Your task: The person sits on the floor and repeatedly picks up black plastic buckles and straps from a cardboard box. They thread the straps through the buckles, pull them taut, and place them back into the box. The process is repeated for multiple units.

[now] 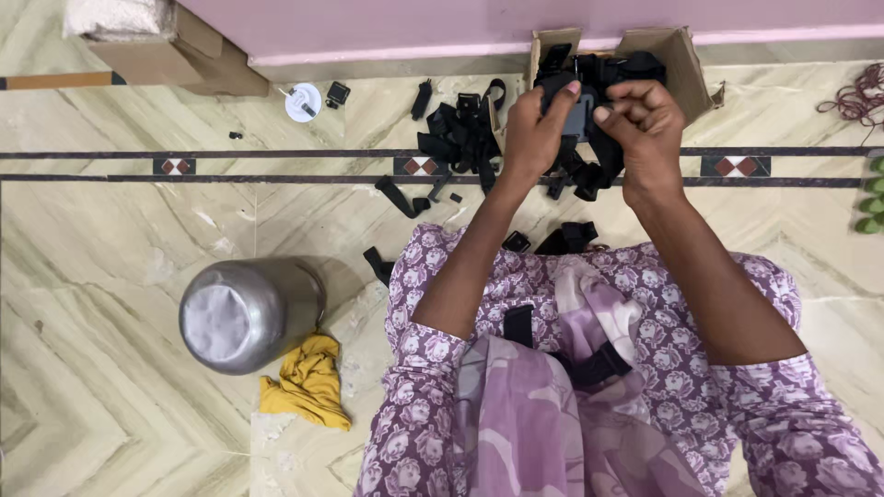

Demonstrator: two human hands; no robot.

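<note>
My left hand [534, 129] and my right hand [645, 124] are raised together over the floor, both gripping a black strapped device [582, 115] with a grey block at its middle. Black straps hang down from it between my wrists. Behind it sits an open cardboard box [686, 64] with more black strap pieces inside. A pile of black straps and buckles [460, 133] lies on the floor just left of my left hand. More black pieces [566, 239] rest near my lap.
A steel pot [249, 313] lies on the marble floor at my left, with a yellow cloth [308, 382] beside it. A white round disc [302, 101] and a brown cardboard box [166, 46] sit by the pink wall. A reddish cord [856, 92] lies far right.
</note>
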